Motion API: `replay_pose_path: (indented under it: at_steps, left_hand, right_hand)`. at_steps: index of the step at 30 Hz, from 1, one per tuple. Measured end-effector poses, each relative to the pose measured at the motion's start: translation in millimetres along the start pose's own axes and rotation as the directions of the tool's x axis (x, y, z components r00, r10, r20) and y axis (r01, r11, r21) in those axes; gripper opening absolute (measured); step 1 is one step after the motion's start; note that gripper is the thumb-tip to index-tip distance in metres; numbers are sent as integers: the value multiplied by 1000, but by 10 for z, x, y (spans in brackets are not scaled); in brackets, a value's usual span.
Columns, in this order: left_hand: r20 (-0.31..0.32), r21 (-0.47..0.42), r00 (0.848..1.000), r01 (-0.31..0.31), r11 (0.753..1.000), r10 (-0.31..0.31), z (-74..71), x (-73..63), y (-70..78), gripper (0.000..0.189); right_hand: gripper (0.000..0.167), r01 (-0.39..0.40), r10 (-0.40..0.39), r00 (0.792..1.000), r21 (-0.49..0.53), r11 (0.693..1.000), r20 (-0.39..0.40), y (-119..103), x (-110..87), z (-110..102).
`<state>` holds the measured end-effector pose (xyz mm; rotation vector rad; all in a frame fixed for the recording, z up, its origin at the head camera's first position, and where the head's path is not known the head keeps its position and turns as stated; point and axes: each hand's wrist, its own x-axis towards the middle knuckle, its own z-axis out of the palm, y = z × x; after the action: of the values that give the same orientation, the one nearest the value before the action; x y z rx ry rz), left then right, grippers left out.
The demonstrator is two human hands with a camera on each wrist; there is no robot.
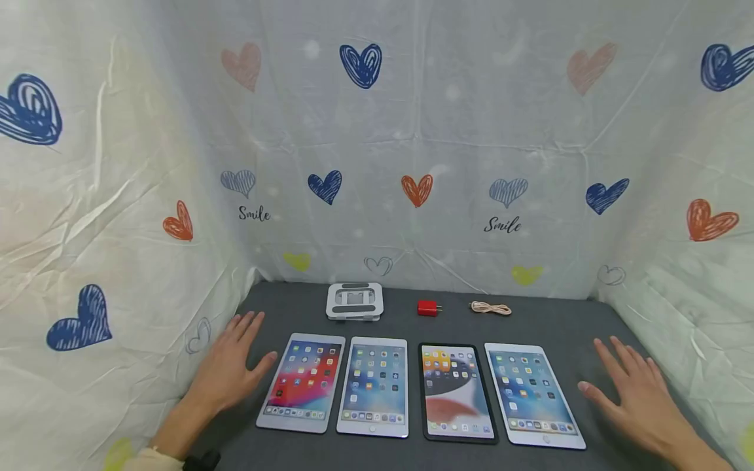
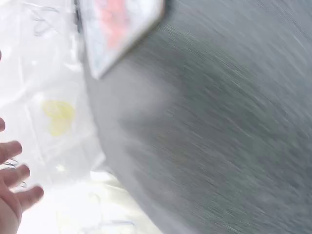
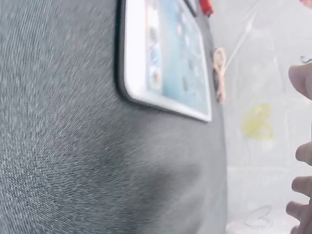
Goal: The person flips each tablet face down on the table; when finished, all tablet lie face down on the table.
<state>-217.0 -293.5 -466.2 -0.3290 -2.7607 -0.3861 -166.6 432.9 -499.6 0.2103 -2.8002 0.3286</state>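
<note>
My left hand (image 1: 226, 366) is spread at the left side of the grey table, beside a white tablet (image 1: 302, 383) with a red and blue screen. On the right, my right hand (image 1: 636, 396) has its fingers apart and holds nothing, near a white tablet (image 1: 534, 394) with a blue screen. Between these two lie another white tablet (image 1: 373, 387) and a black-framed tablet (image 1: 457, 391), all lit with app icons. The left wrist view catches a blurred corner of the leftmost tablet (image 2: 114, 29); the right wrist view shows the rightmost tablet (image 3: 165, 58).
Along the back of the table (image 1: 283, 304) are a folded white and grey stand (image 1: 355, 301), a red plug adapter (image 1: 428, 308) and a coiled pale cable (image 1: 491, 308). A heart-printed curtain (image 1: 412, 111) encloses the back and both sides.
</note>
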Motion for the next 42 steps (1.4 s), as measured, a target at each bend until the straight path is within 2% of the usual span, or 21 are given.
replay_pose_path:
  at_steps: [6,10,13,16,18,20,23,27,31,36,38,42]
  left_hand:
    - [6,-190,1000,-11,982,12,-141,109,279,90]
    - [20,-305,999,-26,952,34,-212,170,492,90]
    - [68,-402,996,-18,916,49,-224,223,652,89]
    - [126,-537,989,4,844,76,-213,278,802,86]
    - [167,-637,980,25,771,105,-198,313,903,83]
    - [205,-727,967,47,685,152,-171,352,1000,79]
    - [277,-828,934,114,549,225,-105,417,1153,72]
    - [349,-887,886,207,413,305,35,491,1379,68]
    - [386,-902,851,267,339,356,197,554,1640,67]
    - [441,-893,819,358,274,366,422,619,1993,61]
    - [466,-883,806,394,255,365,517,628,2136,57]
    - [503,-864,782,451,224,367,687,625,2405,50]
  right_hand:
    - [87,52,-55,998,166,985,8,-36,-36,-155]
    - [88,3,-19,998,231,973,66,-89,-33,-278]
    - [92,-46,17,992,227,973,127,-130,7,-392]
    - [93,-102,60,978,201,974,202,-161,63,-512]
    - [91,-133,86,965,180,975,247,-167,96,-573]
    - [89,-154,98,955,183,971,280,-168,120,-615]
    - [82,-167,87,946,241,956,312,-162,141,-637]
    - [75,-219,73,920,349,911,386,-158,172,-639]
    - [74,-308,75,867,412,857,492,-146,208,-646]
    - [73,-396,49,801,466,791,597,-115,255,-652]
    - [74,-431,44,776,480,764,629,-108,276,-638]
    - [73,-473,5,746,524,708,666,-59,305,-579]
